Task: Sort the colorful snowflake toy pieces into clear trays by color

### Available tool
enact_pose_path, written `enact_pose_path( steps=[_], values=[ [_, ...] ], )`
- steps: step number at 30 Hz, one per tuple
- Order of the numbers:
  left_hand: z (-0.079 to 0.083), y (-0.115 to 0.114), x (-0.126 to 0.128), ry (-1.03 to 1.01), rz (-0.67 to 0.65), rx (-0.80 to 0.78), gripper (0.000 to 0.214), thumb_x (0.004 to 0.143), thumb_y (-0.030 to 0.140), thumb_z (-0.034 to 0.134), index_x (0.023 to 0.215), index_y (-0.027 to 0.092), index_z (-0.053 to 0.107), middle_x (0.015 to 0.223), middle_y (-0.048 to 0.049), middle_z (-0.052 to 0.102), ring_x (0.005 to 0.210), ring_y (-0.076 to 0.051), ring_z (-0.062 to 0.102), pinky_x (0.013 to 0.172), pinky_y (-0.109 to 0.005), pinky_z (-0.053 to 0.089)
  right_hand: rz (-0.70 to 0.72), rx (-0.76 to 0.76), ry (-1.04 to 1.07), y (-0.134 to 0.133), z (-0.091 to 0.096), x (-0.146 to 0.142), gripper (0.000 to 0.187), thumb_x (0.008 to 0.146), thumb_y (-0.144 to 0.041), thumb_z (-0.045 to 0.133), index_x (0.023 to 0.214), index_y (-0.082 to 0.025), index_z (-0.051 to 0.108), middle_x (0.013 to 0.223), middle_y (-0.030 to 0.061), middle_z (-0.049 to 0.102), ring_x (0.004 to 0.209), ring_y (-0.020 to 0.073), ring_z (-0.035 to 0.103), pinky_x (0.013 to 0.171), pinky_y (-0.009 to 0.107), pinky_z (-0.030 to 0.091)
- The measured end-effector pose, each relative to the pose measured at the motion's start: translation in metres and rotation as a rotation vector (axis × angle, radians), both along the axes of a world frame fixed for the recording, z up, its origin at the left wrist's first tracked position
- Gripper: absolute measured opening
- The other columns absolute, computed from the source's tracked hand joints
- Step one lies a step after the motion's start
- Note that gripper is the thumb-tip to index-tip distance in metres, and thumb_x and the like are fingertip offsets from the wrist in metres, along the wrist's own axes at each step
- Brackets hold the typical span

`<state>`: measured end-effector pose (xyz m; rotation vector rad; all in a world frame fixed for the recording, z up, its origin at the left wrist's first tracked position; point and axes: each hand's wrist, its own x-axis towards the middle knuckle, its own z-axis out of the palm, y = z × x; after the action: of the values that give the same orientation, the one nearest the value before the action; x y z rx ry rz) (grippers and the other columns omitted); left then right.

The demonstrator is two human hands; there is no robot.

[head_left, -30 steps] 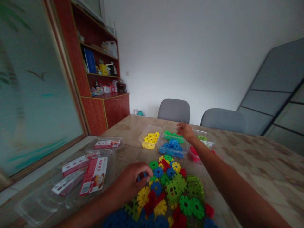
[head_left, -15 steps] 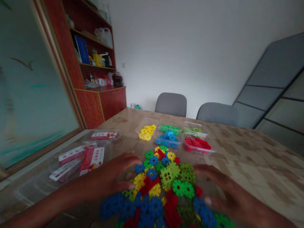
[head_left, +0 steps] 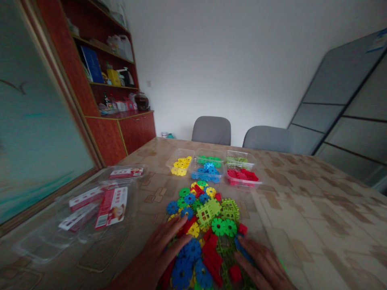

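Observation:
A loose pile of plastic building pieces lies in front of me: blue notched discs (head_left: 182, 270), red blocks (head_left: 212, 257), green discs (head_left: 224, 227) and lime lattice squares (head_left: 205, 214). My left hand (head_left: 161, 251) rests at the pile's left side, fingers stretched over blue, red and yellow pieces. On the right side, my right hand (head_left: 262, 262) lies with its fingers extended, touching the pile beside a red cube (head_left: 235, 273) and partly covering blue pieces. Neither hand grips a piece that I can see.
Behind the pile stand transparent tubs holding yellow discs (head_left: 180, 165), blue discs (head_left: 208, 171), green discs (head_left: 211, 160), lime pieces (head_left: 237, 161) and red pieces (head_left: 242, 176). Transparent lids with labels (head_left: 112, 207) lie at left. Grey chairs (head_left: 211, 130) stand beyond the table.
Both hands have come down and inward from the pile's sides onto its nearer part. The view has shifted slightly to the right.

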<state>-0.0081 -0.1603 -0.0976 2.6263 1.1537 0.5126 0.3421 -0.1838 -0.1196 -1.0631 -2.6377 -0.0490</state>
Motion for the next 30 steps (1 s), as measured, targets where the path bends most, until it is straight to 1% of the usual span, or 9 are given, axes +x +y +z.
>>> enact_pose_path(
  steps=[4,7,10,13,15,18,24,27,30],
  values=[
    [-0.006,0.011,0.024,-0.005,-0.16,-0.018,0.086,0.079,0.063,0.055,0.146,0.04,0.006,0.156,-0.0033,0.006,0.139,-0.039,0.015,0.109,-0.058,0.023,0.0,-0.061,0.069,0.018,0.004,-0.023,0.085,0.081,-0.055,0.058,0.148,-0.034,0.011,0.146,0.0152,0.036,0.125,0.0407,0.043,0.088,0.058,0.048],
    [-0.004,0.019,0.037,-0.053,-0.213,0.0,0.084,0.082,0.059,0.054,0.147,0.037,0.006,0.156,-0.0055,0.008,0.139,-0.038,0.013,0.109,-0.06,0.02,-0.006,-0.104,0.145,0.025,0.017,-0.038,0.08,0.082,-0.051,0.059,0.148,-0.033,0.017,0.149,0.012,0.03,0.131,0.0391,0.035,0.098,0.058,0.039],
    [0.01,0.028,0.047,-0.125,-0.171,0.014,0.072,0.086,0.052,0.053,0.145,0.034,0.016,0.154,-0.0058,0.016,0.139,-0.034,0.018,0.111,-0.054,0.024,0.001,-0.129,0.247,0.035,0.039,-0.048,0.062,0.09,-0.043,0.052,0.145,-0.03,0.027,0.147,0.0093,0.037,0.133,0.0311,0.034,0.106,0.051,0.032],
    [0.026,0.044,0.054,-0.187,-0.042,0.027,0.049,0.091,0.04,0.049,0.137,0.03,0.035,0.149,-0.0055,0.03,0.136,-0.028,0.027,0.11,-0.047,0.029,-0.029,-0.136,0.39,0.057,0.061,-0.05,0.039,0.095,-0.035,0.043,0.133,-0.027,0.046,0.129,0.0079,0.056,0.121,0.0247,0.047,0.102,0.043,0.037],
    [0.031,0.057,0.058,-0.18,0.059,0.046,0.042,0.09,0.032,0.05,0.131,0.027,0.044,0.146,-0.0068,0.035,0.134,-0.027,0.03,0.11,-0.047,0.028,-0.134,-0.132,0.424,0.078,0.067,-0.047,0.031,0.095,-0.03,0.042,0.121,-0.023,0.057,0.116,0.0088,0.063,0.11,0.0235,0.054,0.096,0.04,0.042],
    [0.028,0.073,0.06,-0.14,0.132,0.072,0.041,0.082,0.029,0.06,0.122,0.022,0.052,0.145,-0.0106,0.034,0.133,-0.031,0.029,0.109,-0.051,0.027,-0.266,-0.136,0.307,0.105,0.062,-0.038,0.023,0.088,-0.026,0.052,0.105,-0.017,0.065,0.105,0.0118,0.066,0.101,0.0268,0.056,0.09,0.043,0.044],
    [0.022,0.074,0.061,-0.245,0.144,0.022,0.023,0.075,0.015,0.061,0.096,0.021,0.055,0.138,-0.008,0.042,0.128,-0.029,0.036,0.105,-0.045,0.031,-0.247,-0.206,0.242,0.113,0.042,-0.03,0.019,0.077,-0.025,0.066,0.094,-0.016,0.064,0.097,0.0101,0.063,0.094,0.0256,0.055,0.084,0.039,0.044],
    [0.03,0.069,0.062,-0.327,0.106,-0.039,0.015,0.076,0.01,0.055,0.085,0.022,0.051,0.111,-0.0045,0.058,0.107,-0.021,0.052,0.092,-0.034,0.041,-0.261,-0.189,0.327,0.108,0.047,-0.032,0.014,0.072,-0.018,0.068,0.083,-0.017,0.059,0.09,0.0071,0.062,0.089,0.0235,0.055,0.078,0.036,0.044],
    [0.04,0.067,0.057,-0.338,0.109,-0.057,0.011,0.079,0.011,0.05,0.081,0.022,0.047,0.088,-0.0012,0.06,0.086,-0.018,0.056,0.078,-0.028,0.044,-0.264,-0.246,0.431,0.103,0.057,-0.033,0.01,0.075,-0.017,0.062,0.076,-0.02,0.053,0.074,0.0005,0.057,0.069,0.0165,0.054,0.061,0.026,0.042]
  ],
)
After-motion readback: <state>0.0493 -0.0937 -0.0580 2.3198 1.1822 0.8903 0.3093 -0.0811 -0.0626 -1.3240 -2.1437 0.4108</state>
